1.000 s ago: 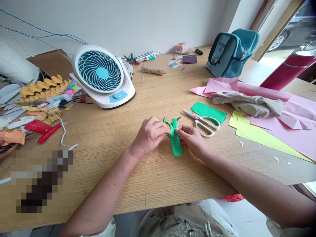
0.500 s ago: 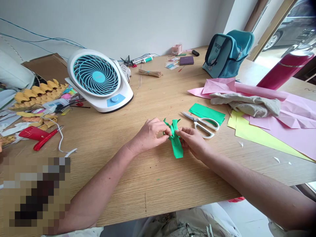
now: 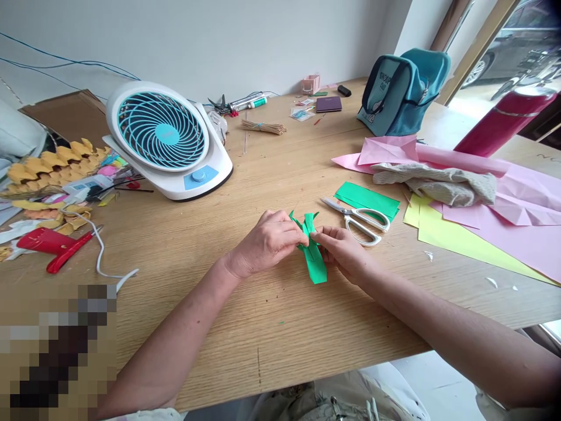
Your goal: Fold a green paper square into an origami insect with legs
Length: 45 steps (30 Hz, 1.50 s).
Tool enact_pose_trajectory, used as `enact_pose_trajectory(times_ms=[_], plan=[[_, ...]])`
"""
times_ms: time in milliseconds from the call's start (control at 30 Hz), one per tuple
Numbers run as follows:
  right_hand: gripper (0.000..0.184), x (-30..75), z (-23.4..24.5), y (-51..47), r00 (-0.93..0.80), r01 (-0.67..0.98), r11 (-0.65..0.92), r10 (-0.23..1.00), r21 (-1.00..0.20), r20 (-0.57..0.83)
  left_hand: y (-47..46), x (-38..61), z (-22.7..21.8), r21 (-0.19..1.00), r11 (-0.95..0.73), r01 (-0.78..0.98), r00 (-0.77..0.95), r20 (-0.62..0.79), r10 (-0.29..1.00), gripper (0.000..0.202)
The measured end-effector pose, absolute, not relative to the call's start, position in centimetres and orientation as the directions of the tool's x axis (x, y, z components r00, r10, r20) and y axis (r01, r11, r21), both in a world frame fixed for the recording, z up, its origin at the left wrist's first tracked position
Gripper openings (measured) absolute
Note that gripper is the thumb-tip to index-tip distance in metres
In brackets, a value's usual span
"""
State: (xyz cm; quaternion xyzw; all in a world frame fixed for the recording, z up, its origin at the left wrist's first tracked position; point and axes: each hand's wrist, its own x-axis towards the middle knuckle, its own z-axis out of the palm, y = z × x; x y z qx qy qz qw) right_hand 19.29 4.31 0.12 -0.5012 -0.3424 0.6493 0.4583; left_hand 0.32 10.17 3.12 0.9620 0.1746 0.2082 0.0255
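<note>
Between my hands is a cut green paper piece (image 3: 315, 266), with a long strip pointing toward me and narrow pointed strips at its far end. My left hand (image 3: 270, 242) pinches its left side, the fingertips pressed close to the middle. On the opposite side, my right hand (image 3: 344, 251) grips it between thumb and fingers. Just beyond my right hand lie white-handled scissors (image 3: 370, 225), their blades pointing left. They partly overlap a stack of green paper rectangles (image 3: 366, 197).
Pink paper (image 3: 526, 245), yellow paper (image 3: 464, 248) and a grey glove (image 3: 438, 181) lie to the right, near a red flask (image 3: 504, 124) and blue bag (image 3: 394, 96). At left stand a fan (image 3: 166, 134) and a red glue gun (image 3: 56, 245).
My left fingers have moved right and closed in on the middle of the green paper. My right hand stays nearly in place. The view has shifted slightly.
</note>
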Motion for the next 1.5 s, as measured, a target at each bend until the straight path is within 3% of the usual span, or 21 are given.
enact_pose_trajectory(times_ms=[200, 467, 600, 767, 967, 1100, 1233, 1500], plan=[[0.039, 19.3, 0.0, 4.4, -0.073, -0.24, -0.356, 0.934, -0.903, -0.349, 10.3, 0.3, 3.0, 0.057, -0.952, 0.3, 0.855, 0.426, 0.295, 0.011], [0.037, 19.4, -0.5, 4.4, -0.077, -0.211, -0.362, 0.932, -0.908, -0.353, 10.2, 0.4, 2.8, -0.203, -0.943, 0.265, 0.87, 0.473, 0.143, 0.016], [0.039, 19.3, -0.5, 4.4, -0.073, -0.203, -0.355, 0.935, -0.913, -0.347, 10.1, 0.6, 2.1, -0.265, -0.92, 0.29, 0.845, 0.523, 0.115, 0.019], [0.038, 19.0, -0.2, 4.3, -0.042, -0.221, -0.332, 0.943, -0.917, -0.331, 9.8, 0.7, 1.7, -0.121, -0.893, 0.433, 0.757, 0.587, 0.287, 0.007], [0.039, 18.6, -0.3, 4.2, 0.023, -0.198, -0.275, 0.958, -0.941, -0.285, 9.2, 0.8, 2.0, 0.057, -0.79, 0.611, 0.635, 0.56, 0.532, 0.02], [0.041, 18.6, -0.8, 4.3, 0.05, -0.159, -0.23, 0.969, -0.96, -0.24, 8.9, 1.0, 1.9, 0.135, -0.775, 0.618, 0.633, 0.499, 0.592, 0.007], [0.043, 18.7, -1.0, 4.3, 0.06, -0.147, -0.212, 0.973, -0.966, -0.223, 8.3, 1.4, 2.1, 0.192, -0.756, 0.626, 0.627, 0.452, 0.634, 0.017], [0.043, 18.8, -1.0, 4.4, 0.055, -0.187, -0.226, 0.969, -0.956, -0.24, 7.7, 1.5, 2.3, 0.197, -0.772, 0.605, 0.647, 0.444, 0.62, 0.013]])
